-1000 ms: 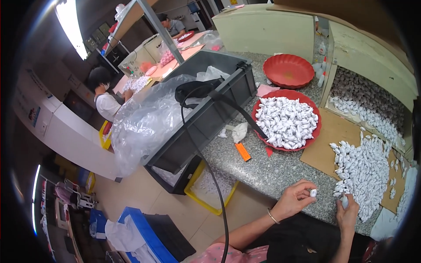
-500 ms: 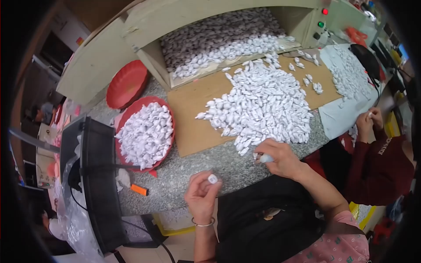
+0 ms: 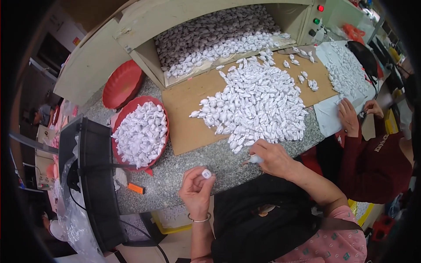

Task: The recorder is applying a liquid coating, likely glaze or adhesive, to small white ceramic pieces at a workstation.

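My left hand (image 3: 196,193), near the counter's front edge (image 3: 175,199), pinches a small white squarish piece (image 3: 206,174) with a grey mark on it. My right hand (image 3: 276,161) is closed on a small translucent squeeze bottle (image 3: 255,158), just to the right and above, over the granite counter. Beyond it a large heap of white twisted pieces (image 3: 261,101) lies on a cardboard sheet (image 3: 184,138). A red scalloped bowl (image 3: 164,119) at left is piled with similar white pieces (image 3: 138,133).
An open cream cabinet (image 3: 131,37) full of pieces stands behind. An empty red bowl (image 3: 120,83), grey crate (image 3: 94,184) and orange block (image 3: 136,187) are left. At right, a co-worker (image 3: 372,166) in dark red has both hands at a white cloth (image 3: 326,118) with pieces.
The view has swung right from the room onto the counter. In the last half second my hands shifted slightly, and the co-worker's hand rose onto the white cloth.
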`<state>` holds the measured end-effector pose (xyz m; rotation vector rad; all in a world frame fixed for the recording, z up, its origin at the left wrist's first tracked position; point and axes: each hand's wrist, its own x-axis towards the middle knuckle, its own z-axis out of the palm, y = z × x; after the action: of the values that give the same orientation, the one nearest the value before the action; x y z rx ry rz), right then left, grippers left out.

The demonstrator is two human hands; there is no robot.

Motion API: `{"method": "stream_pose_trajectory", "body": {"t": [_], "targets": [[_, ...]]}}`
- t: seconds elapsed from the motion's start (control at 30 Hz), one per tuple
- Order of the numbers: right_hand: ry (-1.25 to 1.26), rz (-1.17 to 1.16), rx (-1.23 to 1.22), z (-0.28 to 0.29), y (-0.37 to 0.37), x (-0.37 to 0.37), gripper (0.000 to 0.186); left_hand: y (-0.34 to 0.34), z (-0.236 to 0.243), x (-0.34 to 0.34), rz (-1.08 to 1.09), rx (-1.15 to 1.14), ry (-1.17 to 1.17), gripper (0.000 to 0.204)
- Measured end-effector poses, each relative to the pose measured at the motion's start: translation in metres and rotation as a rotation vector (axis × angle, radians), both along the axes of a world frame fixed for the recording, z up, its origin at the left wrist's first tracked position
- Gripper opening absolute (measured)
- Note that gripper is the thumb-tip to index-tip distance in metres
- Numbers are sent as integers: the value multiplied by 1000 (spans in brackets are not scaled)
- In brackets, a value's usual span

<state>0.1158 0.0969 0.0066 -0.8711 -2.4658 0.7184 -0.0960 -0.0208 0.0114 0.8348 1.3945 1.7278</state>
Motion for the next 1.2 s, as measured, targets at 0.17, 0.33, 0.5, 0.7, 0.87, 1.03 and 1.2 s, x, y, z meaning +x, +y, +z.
{"method": "stream_pose_trajectory", "body": {"t": [0.17, 0.33, 0.5, 0.7, 0.87, 1.03, 1.2], "targets": [[65, -111, 75, -6, -5, 4, 19, 11, -12, 21, -60, -3, 35, 31], [354, -164, -267, 15, -15, 8, 14, 19, -18, 39, -126, -5, 158, 31], [541, -242, -440, 17, -31, 9, 13, 27, -20, 55, -162, 49, 357, 31], [495, -313, -279, 19, -39, 7, 13, 35, -17, 66, -128, 108, 620, 34], [489, -320, -263, 14, -35, 8, 12, 36, -18, 67, -104, 137, 744, 35], [450, -314, -224, 14, -36, 5, 13, 37, -18, 74, -33, 205, 1012, 34], [513, -303, -288, 6, -27, 11, 13, 43, -4, 65, -213, 156, 782, 31]]}}
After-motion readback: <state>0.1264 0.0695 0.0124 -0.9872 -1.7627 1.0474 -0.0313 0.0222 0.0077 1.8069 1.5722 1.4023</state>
